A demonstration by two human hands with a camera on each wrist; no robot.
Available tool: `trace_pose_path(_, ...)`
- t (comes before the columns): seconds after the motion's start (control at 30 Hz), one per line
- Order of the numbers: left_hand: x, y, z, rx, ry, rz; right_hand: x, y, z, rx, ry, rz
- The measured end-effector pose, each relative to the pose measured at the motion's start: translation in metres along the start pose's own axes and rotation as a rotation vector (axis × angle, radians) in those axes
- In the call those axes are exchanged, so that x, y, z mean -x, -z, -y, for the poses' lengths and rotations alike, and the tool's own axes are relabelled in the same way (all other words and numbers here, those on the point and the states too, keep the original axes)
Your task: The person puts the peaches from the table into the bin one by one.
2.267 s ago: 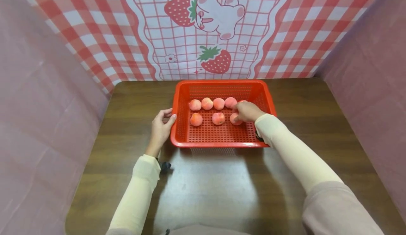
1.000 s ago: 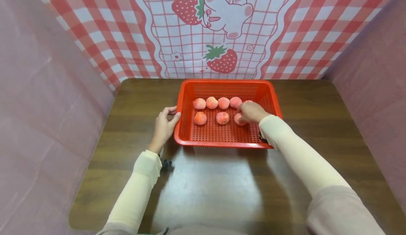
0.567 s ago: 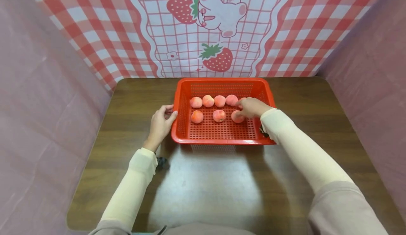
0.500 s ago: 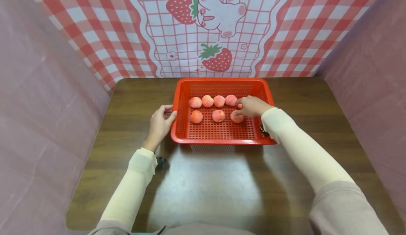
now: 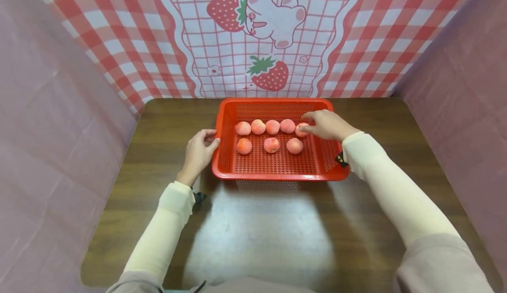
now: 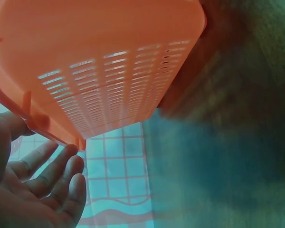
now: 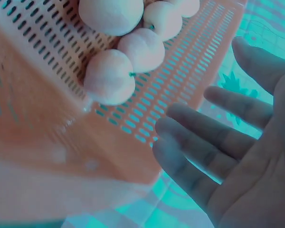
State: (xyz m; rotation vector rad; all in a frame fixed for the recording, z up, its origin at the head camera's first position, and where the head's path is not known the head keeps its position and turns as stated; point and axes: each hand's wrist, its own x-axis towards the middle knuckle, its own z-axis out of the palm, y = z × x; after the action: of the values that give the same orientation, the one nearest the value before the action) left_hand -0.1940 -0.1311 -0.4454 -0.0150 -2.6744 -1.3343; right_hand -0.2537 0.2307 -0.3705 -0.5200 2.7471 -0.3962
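Observation:
Several peaches (image 5: 272, 127) sit in a line toward the back of the red plastic basket (image 5: 277, 177), with three more in a looser front row. At the left end, my left hand (image 5: 200, 154) holds the basket's rim, thumb at the edge; in the left wrist view the thumb tip is hidden behind the rim and the fingertips (image 6: 75, 164) reach its outer side. Over the right end hovers my right hand (image 5: 330, 125), fingers spread and nothing held. It is nearest the rightmost back peach (image 5: 302, 130), overlapping it in the head view.
The basket stands on a brown wooden table (image 5: 158, 170). Behind it hangs a red-and-white checked cloth (image 5: 265, 42) with strawberry prints. Pink drapes (image 5: 47, 143) enclose both sides.
My right hand has let go of the front right peach and drawn back up and to the right, uncovering it and the rightmost back peach. My left hand stays at the rim.

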Motion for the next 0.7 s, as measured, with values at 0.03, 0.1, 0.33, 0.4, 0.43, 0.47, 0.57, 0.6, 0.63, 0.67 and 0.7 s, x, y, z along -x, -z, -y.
trace_pose_path(0.03, 0.0, 0.001, -0.001, -0.016, 0.002, 0.01, 0.001, 0.001, -0.001, 0.004, -0.008, 0.002)
trace_pose_path(0.1, -0.001, 0.001, -0.002, -0.048, 0.005, 0.032, 0.005, 0.002, -0.004, 0.007, -0.022, -0.001)
trace_pose_path(0.33, -0.004, 0.003, -0.005, -0.114, 0.012, 0.081, 0.019, 0.011, -0.01, -0.014, -0.032, -0.119)
trace_pose_path(0.4, -0.005, 0.004, -0.005, -0.133, 0.008, 0.088, 0.023, 0.014, -0.011, -0.023, -0.043, -0.156)
trace_pose_path(0.43, -0.006, 0.005, -0.005, -0.145, 0.003, 0.09, 0.025, 0.016, -0.012, -0.025, -0.053, -0.17)
trace_pose_path(0.47, -0.007, 0.005, -0.005, -0.156, -0.003, 0.092, 0.027, 0.018, -0.013, -0.027, -0.061, -0.186)
trace_pose_path(0.57, -0.01, 0.006, -0.006, -0.187, -0.02, 0.095, 0.032, 0.022, -0.017, -0.033, -0.066, -0.239)
trace_pose_path(0.6, -0.01, 0.006, -0.006, -0.192, -0.024, 0.093, 0.034, 0.023, -0.018, -0.038, -0.072, -0.253)
trace_pose_path(0.63, -0.011, 0.006, -0.007, -0.197, -0.03, 0.091, 0.036, 0.024, -0.02, -0.042, -0.077, -0.267)
trace_pose_path(0.67, -0.011, 0.006, -0.007, -0.199, -0.033, 0.09, 0.038, 0.024, -0.021, -0.046, -0.078, -0.286)
trace_pose_path(0.7, -0.012, 0.007, -0.008, -0.204, -0.037, 0.09, 0.041, 0.025, -0.023, -0.049, -0.084, -0.302)
